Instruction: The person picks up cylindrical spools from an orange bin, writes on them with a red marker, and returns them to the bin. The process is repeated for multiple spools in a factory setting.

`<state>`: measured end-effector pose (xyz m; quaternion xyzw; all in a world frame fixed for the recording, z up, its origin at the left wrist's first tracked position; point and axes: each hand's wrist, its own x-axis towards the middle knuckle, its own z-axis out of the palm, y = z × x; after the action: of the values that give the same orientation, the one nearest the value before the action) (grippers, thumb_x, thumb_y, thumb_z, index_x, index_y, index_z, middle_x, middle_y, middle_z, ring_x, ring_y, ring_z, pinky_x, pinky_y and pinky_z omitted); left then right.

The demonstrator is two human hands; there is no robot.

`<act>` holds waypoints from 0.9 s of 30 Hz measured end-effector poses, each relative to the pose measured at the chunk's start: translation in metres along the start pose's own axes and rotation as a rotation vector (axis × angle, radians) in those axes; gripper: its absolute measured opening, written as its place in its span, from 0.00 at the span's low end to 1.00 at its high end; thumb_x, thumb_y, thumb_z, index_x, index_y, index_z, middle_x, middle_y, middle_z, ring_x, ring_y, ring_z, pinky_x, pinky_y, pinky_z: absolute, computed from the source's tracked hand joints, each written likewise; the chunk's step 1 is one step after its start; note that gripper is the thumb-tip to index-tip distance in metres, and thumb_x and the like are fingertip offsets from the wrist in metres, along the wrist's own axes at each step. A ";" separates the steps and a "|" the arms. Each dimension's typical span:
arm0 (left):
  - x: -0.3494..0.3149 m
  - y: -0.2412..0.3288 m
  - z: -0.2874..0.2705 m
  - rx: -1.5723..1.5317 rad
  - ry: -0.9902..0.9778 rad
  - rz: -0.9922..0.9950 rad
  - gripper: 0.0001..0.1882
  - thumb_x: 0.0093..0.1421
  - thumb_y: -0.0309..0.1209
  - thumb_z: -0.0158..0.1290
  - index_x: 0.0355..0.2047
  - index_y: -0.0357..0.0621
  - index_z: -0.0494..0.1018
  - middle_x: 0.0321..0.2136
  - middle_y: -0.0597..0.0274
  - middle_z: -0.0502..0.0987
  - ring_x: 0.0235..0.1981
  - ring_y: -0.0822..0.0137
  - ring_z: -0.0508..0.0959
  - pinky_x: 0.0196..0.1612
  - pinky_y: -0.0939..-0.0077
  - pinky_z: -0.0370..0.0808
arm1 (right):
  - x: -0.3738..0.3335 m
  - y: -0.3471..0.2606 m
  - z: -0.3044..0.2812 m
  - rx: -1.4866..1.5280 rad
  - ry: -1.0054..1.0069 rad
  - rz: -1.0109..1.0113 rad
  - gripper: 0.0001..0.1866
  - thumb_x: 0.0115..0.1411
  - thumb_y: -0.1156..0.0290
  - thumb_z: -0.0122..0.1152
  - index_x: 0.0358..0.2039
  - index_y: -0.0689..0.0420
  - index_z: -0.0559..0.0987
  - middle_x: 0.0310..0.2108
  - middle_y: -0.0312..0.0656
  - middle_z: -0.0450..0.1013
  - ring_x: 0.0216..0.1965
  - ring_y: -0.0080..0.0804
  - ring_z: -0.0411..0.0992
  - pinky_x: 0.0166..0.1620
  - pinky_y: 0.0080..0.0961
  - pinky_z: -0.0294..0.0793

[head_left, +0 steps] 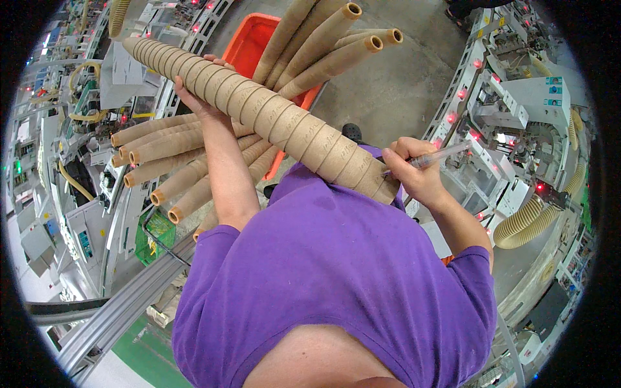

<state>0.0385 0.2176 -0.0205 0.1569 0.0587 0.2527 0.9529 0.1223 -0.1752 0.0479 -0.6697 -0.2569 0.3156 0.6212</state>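
Observation:
A long stack of nested brown paper cones (259, 110) slants across my front, from the far left down to my chest at the right. Handwritten marks run along its side, one to a cone. My left hand (200, 97) is wrapped around the stack's far half from beneath, with the thumb on the near side and fingertips showing beyond it. My right hand (417, 169) grips a clear-barrelled pen (443, 155), its tip at the wide end of the stack close to my chest.
An orange bin (255, 40) beyond the stack holds several more cone stacks (317, 45). Others (168, 145) fan out at the left. Machinery (524, 103) with red lights lines both sides. A green crate (154, 236) sits lower left, near a metal rail (129, 317).

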 end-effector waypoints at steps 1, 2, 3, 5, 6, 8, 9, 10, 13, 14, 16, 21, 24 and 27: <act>-0.001 -0.001 0.001 0.014 -0.004 0.005 0.37 0.44 0.57 0.59 0.44 0.39 0.68 0.37 0.53 0.73 0.39 0.55 0.74 0.49 0.60 0.74 | 0.000 0.000 0.000 -0.018 -0.002 0.001 0.19 0.56 0.74 0.59 0.14 0.63 0.63 0.12 0.36 0.60 0.15 0.21 0.57 0.20 0.26 0.56; -0.002 -0.001 0.002 0.012 -0.006 0.004 0.37 0.44 0.57 0.60 0.44 0.39 0.68 0.37 0.53 0.73 0.39 0.55 0.74 0.49 0.60 0.74 | 0.000 0.001 0.000 -0.036 -0.004 0.002 0.19 0.56 0.74 0.59 0.14 0.63 0.63 0.12 0.36 0.59 0.16 0.21 0.57 0.20 0.26 0.55; -0.003 -0.002 0.002 0.012 -0.019 0.004 0.37 0.44 0.57 0.60 0.44 0.39 0.68 0.37 0.53 0.73 0.39 0.55 0.74 0.49 0.60 0.74 | 0.000 0.001 0.000 -0.053 -0.007 0.004 0.19 0.56 0.74 0.59 0.14 0.62 0.63 0.12 0.36 0.59 0.16 0.21 0.56 0.20 0.26 0.55; -0.003 -0.002 0.003 0.020 -0.013 0.002 0.37 0.44 0.57 0.60 0.44 0.40 0.68 0.37 0.53 0.73 0.39 0.55 0.74 0.49 0.61 0.74 | 0.000 0.002 0.000 -0.077 -0.005 -0.020 0.19 0.56 0.74 0.59 0.14 0.62 0.63 0.12 0.36 0.58 0.16 0.20 0.56 0.21 0.25 0.55; -0.003 -0.003 0.003 0.030 -0.023 0.005 0.37 0.44 0.57 0.60 0.44 0.40 0.68 0.37 0.53 0.73 0.39 0.56 0.74 0.49 0.61 0.74 | 0.000 0.002 0.000 -0.097 -0.008 -0.031 0.19 0.56 0.75 0.59 0.14 0.62 0.62 0.12 0.36 0.58 0.17 0.20 0.56 0.21 0.25 0.55; -0.003 -0.003 0.002 0.034 0.001 0.027 0.37 0.44 0.57 0.60 0.45 0.40 0.68 0.37 0.54 0.73 0.39 0.56 0.74 0.49 0.61 0.74 | 0.000 0.003 -0.002 -0.087 -0.046 -0.037 0.18 0.57 0.75 0.59 0.14 0.62 0.62 0.12 0.35 0.58 0.17 0.19 0.56 0.21 0.25 0.55; -0.003 -0.002 0.002 0.040 0.010 0.042 0.37 0.44 0.57 0.60 0.45 0.40 0.68 0.37 0.54 0.73 0.39 0.56 0.74 0.49 0.61 0.74 | 0.000 0.003 -0.002 -0.085 -0.067 -0.041 0.18 0.57 0.75 0.58 0.14 0.62 0.62 0.13 0.35 0.59 0.17 0.19 0.56 0.21 0.25 0.54; -0.003 -0.002 0.001 -0.008 0.017 0.018 0.37 0.44 0.57 0.60 0.45 0.40 0.68 0.37 0.54 0.73 0.39 0.56 0.74 0.49 0.61 0.74 | 0.000 0.003 -0.003 -0.059 -0.053 -0.033 0.19 0.57 0.76 0.58 0.14 0.61 0.61 0.13 0.34 0.59 0.17 0.18 0.56 0.21 0.24 0.54; -0.004 -0.001 0.000 -0.061 0.018 -0.016 0.37 0.44 0.57 0.60 0.45 0.40 0.68 0.37 0.54 0.73 0.39 0.56 0.74 0.49 0.61 0.74 | 0.000 0.004 -0.002 -0.022 -0.022 -0.004 0.20 0.57 0.79 0.57 0.14 0.58 0.58 0.13 0.32 0.60 0.17 0.17 0.56 0.21 0.23 0.54; -0.004 -0.001 0.000 -0.016 0.002 -0.006 0.37 0.44 0.56 0.60 0.45 0.40 0.68 0.37 0.54 0.72 0.39 0.56 0.74 0.49 0.61 0.74 | 0.000 0.004 -0.001 -0.036 -0.018 0.006 0.20 0.57 0.79 0.57 0.14 0.58 0.58 0.13 0.31 0.59 0.17 0.17 0.56 0.21 0.23 0.53; -0.004 -0.001 0.001 0.018 -0.012 0.009 0.37 0.44 0.56 0.60 0.45 0.40 0.68 0.37 0.53 0.72 0.39 0.56 0.74 0.49 0.60 0.74 | 0.000 0.004 0.000 -0.048 -0.019 0.004 0.20 0.57 0.79 0.57 0.14 0.57 0.58 0.13 0.31 0.59 0.17 0.17 0.56 0.20 0.23 0.53; -0.006 -0.003 0.003 0.034 0.000 0.001 0.37 0.44 0.55 0.61 0.45 0.40 0.67 0.38 0.55 0.72 0.39 0.57 0.74 0.49 0.59 0.74 | 0.000 0.003 -0.003 -0.043 -0.036 0.000 0.18 0.57 0.75 0.59 0.14 0.60 0.63 0.13 0.32 0.58 0.18 0.17 0.56 0.21 0.24 0.54; -0.007 -0.005 0.003 -0.062 -0.005 -0.023 0.37 0.44 0.55 0.61 0.45 0.40 0.67 0.38 0.56 0.72 0.39 0.57 0.74 0.49 0.59 0.74 | -0.001 0.004 -0.006 0.052 -0.041 0.043 0.19 0.57 0.75 0.59 0.13 0.60 0.63 0.13 0.31 0.58 0.18 0.16 0.55 0.21 0.23 0.54; -0.004 -0.005 0.002 -0.056 -0.010 0.010 0.37 0.43 0.54 0.62 0.45 0.40 0.67 0.38 0.57 0.72 0.40 0.58 0.74 0.48 0.60 0.74 | -0.001 0.009 -0.005 0.072 0.012 0.083 0.18 0.57 0.75 0.58 0.13 0.59 0.63 0.14 0.29 0.59 0.19 0.15 0.55 0.22 0.22 0.53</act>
<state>0.0374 0.2108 -0.0200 0.1318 0.0460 0.2582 0.9560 0.1245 -0.1802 0.0395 -0.6589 -0.2135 0.3459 0.6330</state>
